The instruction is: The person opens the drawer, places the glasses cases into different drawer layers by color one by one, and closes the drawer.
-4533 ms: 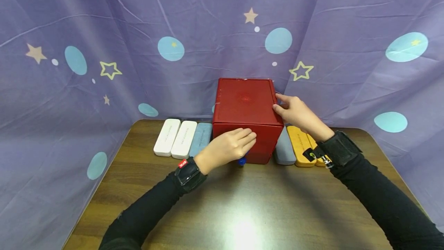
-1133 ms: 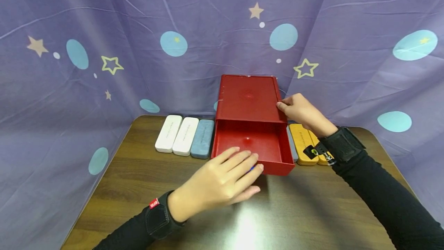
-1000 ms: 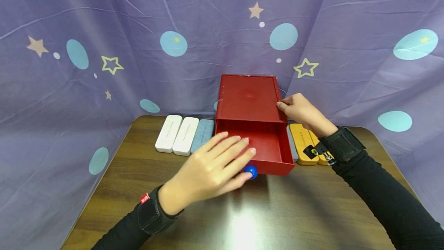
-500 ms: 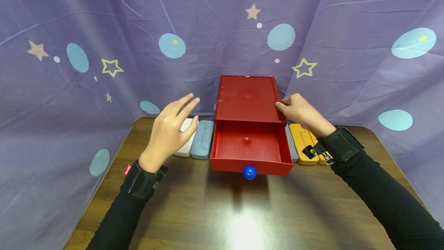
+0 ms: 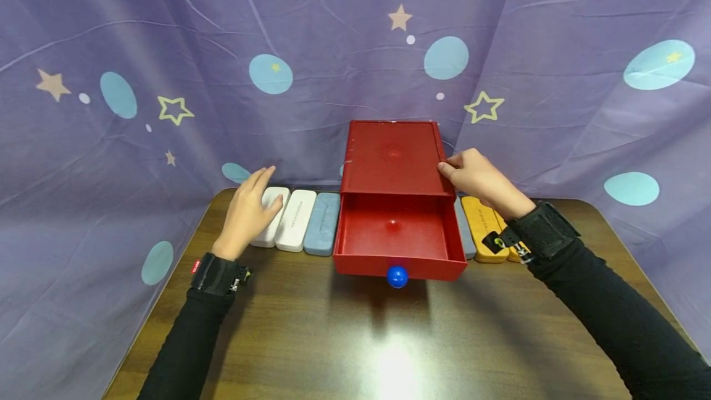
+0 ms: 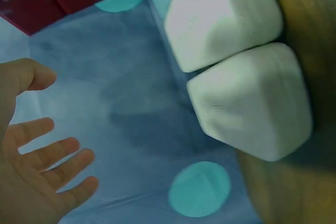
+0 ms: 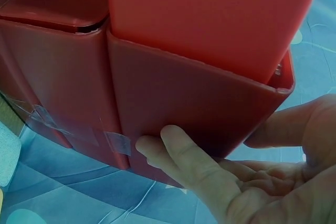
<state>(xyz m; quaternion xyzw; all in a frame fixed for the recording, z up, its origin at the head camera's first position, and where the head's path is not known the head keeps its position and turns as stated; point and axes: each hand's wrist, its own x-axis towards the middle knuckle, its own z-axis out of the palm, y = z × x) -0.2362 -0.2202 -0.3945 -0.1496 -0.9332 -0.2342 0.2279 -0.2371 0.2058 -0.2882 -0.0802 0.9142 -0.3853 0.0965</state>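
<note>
You're at a staged recording setup, not a lived-in room. A purple cloth backdrop [image 5: 166,48] printed with stars and pale blue dots hangs behind and round both sides of a small wooden table [image 5: 389,338], hiding whatever room lies beyond. Props sit in a neat row along the back edge: white cases [image 5: 286,220], a red drawer box [image 5: 395,159], yellow cases [image 5: 482,227].
</note>
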